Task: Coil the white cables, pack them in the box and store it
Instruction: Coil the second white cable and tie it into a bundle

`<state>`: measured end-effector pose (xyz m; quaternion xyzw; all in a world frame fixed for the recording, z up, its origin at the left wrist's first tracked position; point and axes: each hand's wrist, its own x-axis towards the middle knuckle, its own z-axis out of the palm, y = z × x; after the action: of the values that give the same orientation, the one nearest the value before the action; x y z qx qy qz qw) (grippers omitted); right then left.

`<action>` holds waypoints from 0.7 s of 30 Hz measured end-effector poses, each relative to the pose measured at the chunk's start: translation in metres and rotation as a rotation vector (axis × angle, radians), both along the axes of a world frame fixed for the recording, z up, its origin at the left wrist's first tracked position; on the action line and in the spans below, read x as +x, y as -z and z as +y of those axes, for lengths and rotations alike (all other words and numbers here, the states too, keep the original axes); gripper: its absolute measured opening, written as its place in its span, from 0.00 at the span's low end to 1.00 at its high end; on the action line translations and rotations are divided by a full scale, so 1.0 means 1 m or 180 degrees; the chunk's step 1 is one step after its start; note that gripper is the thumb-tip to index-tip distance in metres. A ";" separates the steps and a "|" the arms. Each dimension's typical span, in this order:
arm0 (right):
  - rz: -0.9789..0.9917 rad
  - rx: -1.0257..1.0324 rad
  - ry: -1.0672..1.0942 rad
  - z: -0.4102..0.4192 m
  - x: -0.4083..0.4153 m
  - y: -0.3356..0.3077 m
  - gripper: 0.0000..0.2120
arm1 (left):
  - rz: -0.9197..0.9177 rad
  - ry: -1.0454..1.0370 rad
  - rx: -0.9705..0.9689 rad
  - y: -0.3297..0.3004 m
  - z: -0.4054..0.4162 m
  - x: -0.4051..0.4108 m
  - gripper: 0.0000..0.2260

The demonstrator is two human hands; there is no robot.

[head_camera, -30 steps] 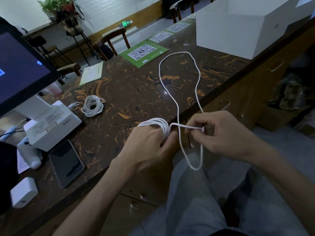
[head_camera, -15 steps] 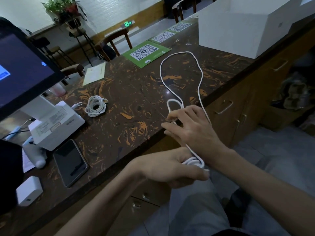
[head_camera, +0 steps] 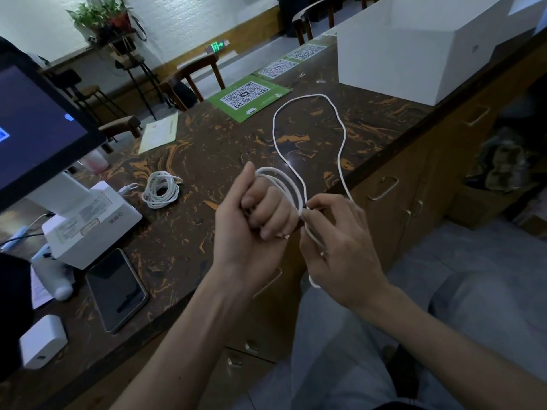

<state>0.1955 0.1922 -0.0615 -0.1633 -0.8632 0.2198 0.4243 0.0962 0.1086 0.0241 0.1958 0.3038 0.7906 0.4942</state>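
Above worktop [head_camera: 207, 149]: coiling step; left hand [head_camera: 254, 220] clenches cable [head_camera: 340, 125] loops.
Right hand [head_camera: 337, 241]: fingers pinch the strand.
Next: wrap slack.

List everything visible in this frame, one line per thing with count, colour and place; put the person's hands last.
white cable being coiled: 1, white, loops round the left hand, loose loop on the counter
coiled cable: 1, white, on the counter beside the printer
box: 1, white, open, far right of the counter
counter: 1, dark brown with orange veining
QR code signs: 3, green and white, far side of the counter
paper sheet: 1, pale, far counter edge
screen: 1, dark, left
printer: 1, white, under the screen
phone: 1, black, near counter edge
charger block: 1, white, lower left
chairs: several, wooden, behind the counter
plant: 1, green, on a far stand
left hand: grips the coil
right hand: pinches the cable
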 end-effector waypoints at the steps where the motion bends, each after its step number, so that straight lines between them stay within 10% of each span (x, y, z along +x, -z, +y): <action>1: 0.0041 -0.0275 -0.0291 -0.001 0.000 0.000 0.08 | 0.0151 -0.0048 -0.0085 -0.001 0.000 -0.002 0.24; 9: -0.0523 -0.2762 -0.1995 0.017 0.008 -0.016 0.08 | 0.1194 -0.0006 -0.0266 -0.004 0.000 0.001 0.13; 21: -0.0219 -0.3136 -0.2198 0.019 0.013 -0.016 0.17 | 0.0778 0.0007 -0.0311 -0.012 0.000 -0.008 0.13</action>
<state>0.2083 0.2108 -0.0452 -0.0580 -0.6761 0.7135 0.1746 0.0879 0.1088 0.0363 0.2666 0.3997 0.7446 0.4633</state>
